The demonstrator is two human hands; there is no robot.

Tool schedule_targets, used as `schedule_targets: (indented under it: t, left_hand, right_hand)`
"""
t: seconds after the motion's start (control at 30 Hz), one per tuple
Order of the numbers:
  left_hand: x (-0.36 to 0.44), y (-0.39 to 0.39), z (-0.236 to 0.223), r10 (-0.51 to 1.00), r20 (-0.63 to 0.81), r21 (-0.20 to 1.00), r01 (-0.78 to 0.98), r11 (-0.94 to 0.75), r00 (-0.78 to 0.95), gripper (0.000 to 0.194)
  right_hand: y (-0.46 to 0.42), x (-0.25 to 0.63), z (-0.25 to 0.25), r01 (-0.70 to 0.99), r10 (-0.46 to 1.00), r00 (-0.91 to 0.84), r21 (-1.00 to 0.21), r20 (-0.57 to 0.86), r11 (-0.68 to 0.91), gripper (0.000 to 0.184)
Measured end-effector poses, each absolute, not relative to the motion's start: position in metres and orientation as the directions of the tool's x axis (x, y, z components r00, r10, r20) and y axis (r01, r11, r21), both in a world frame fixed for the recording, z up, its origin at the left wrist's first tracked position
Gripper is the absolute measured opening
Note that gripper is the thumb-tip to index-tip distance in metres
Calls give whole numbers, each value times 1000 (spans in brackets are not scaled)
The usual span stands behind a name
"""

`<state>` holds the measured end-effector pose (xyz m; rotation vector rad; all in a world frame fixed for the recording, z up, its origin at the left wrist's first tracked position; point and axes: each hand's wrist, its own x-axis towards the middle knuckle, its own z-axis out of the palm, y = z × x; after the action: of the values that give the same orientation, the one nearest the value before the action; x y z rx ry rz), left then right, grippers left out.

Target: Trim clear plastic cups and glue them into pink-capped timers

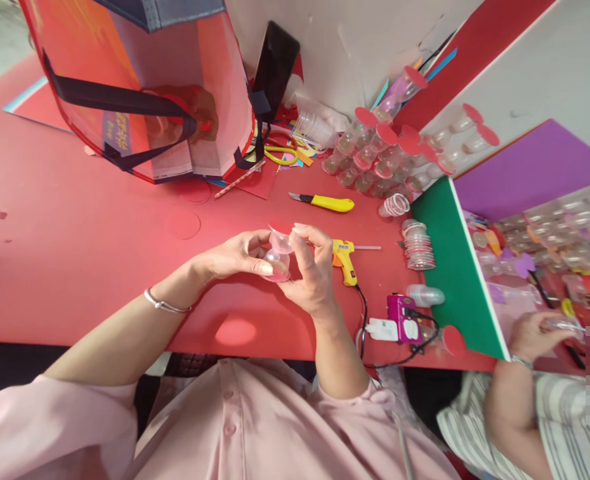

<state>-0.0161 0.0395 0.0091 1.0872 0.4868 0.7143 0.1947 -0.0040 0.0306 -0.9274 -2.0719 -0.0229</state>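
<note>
Both my hands meet over the red table (75,267) around a small clear plastic cup (278,260) with a red paper disc (279,227) on its top. My left hand (237,255) pinches the cup from the left, thumb along its lower side. My right hand (312,270) grips it from the right, with fingertips at the red disc. A yellow glue gun (343,259) lies just right of my right hand.
A yellow utility knife (325,202) lies beyond my hands. Several red-capped clear cups (385,150) are heaped at the back right, with stacked lids (417,243) by a green board (455,267). A red tote bag (139,87) stands at the back left. Another person's hand (535,333) works at the right.
</note>
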Motion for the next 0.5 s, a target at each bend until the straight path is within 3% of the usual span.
schedule_targets:
  t: [0.1, 0.23, 0.33, 0.5]
  left_hand:
    - [-18, 39, 10, 717, -40, 897, -291, 332, 695, 45]
    - [-21, 38, 9, 663, -94, 867, -267, 422, 743, 49]
    - [-18, 38, 9, 693, -34, 882, -304, 359, 721, 54]
    - [-18, 39, 9, 722, 7, 912, -301, 279, 692, 43]
  right_hand:
    - [-5, 195, 33, 623, 640, -372, -330, 673, 709, 103]
    - [-6, 197, 34, 608, 678, -349, -394, 647, 689, 102]
    - [-4, 197, 33, 595, 635, -349, -361, 689, 719, 99]
    - [-3, 195, 32, 605, 638, -378, -343, 671, 719, 106]
